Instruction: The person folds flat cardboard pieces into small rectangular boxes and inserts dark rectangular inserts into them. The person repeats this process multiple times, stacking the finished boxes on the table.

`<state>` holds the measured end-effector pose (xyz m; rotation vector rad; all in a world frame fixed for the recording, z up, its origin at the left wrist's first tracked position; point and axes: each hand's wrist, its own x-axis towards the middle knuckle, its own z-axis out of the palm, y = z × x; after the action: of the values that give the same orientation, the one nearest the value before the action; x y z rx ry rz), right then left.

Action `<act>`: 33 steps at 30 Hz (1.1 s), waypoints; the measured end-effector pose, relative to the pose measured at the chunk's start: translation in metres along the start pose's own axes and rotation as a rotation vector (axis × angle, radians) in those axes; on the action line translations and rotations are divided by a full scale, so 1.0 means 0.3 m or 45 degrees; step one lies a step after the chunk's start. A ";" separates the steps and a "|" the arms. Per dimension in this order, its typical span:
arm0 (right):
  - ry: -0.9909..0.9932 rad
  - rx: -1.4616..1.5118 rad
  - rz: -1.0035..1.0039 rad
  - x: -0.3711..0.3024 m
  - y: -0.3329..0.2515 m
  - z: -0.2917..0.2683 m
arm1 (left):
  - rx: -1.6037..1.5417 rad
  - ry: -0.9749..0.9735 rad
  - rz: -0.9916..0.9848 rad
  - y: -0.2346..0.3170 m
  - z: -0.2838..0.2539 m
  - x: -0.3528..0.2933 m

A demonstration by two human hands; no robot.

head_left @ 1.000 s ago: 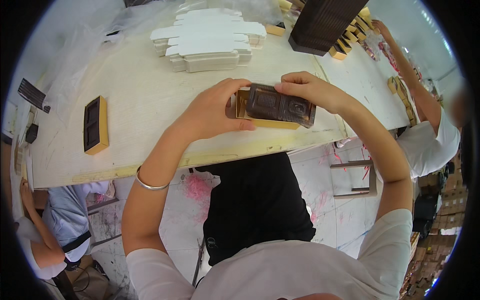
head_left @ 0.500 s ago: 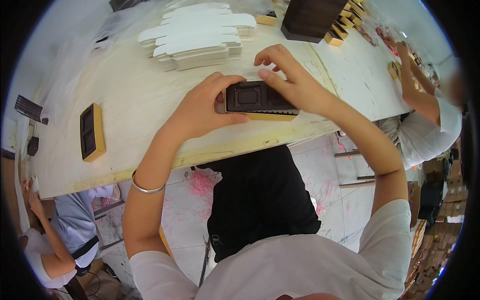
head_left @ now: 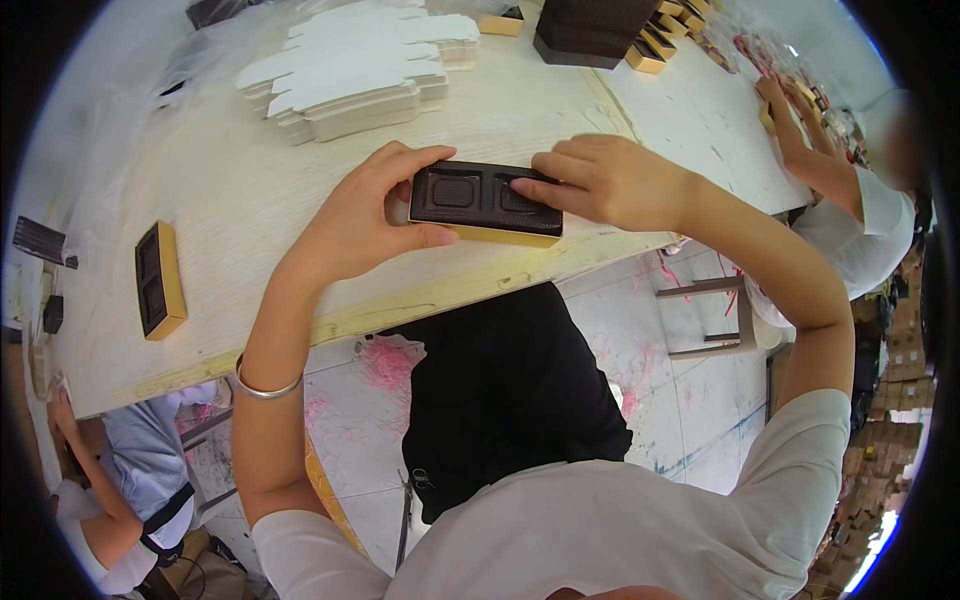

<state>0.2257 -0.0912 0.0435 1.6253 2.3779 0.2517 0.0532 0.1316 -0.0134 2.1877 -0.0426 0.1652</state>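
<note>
A small gold-sided box (head_left: 500, 236) lies in front of me near the table's front edge. A dark brown plastic tray insert (head_left: 487, 196) with two square hollows sits in its top. My left hand (head_left: 345, 215) grips the box's left end, thumb at the near side and fingers at the far side. My right hand (head_left: 610, 185) is at the right end, its thumb pressed down on the tray's right hollow. Its other fingers are curled by the far edge and partly hidden. A similar gold box (head_left: 174, 279) with a dark tray stands apart at the left.
Flat white cartons (head_left: 360, 65) are stacked behind my hands. Beyond are a tall dark stack of trays (head_left: 590, 30) and several gold boxes (head_left: 648, 55). A co-worker (head_left: 850, 190) works at the right, another person (head_left: 95, 515) at the lower left. A stool (head_left: 705, 315) stands below the table.
My right hand has come down from above the box onto the tray, its thumb now pressing. The tray, tilted up at its near right edge before, now sits level in the box.
</note>
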 end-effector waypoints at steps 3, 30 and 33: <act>0.195 -0.001 0.011 0.003 -0.024 -0.010 | 0.021 0.003 -0.043 -0.007 -0.008 -0.012; 0.246 0.291 1.296 -0.703 0.254 -0.097 | 0.749 0.279 0.089 0.079 -0.038 -0.182; 0.597 0.034 1.492 -0.718 0.433 -0.053 | 0.958 0.592 0.198 0.009 -0.084 -0.016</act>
<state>0.4109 -0.2449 0.1183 3.0244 1.3120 0.8603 0.0455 0.1502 0.0027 2.8263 0.1331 0.8946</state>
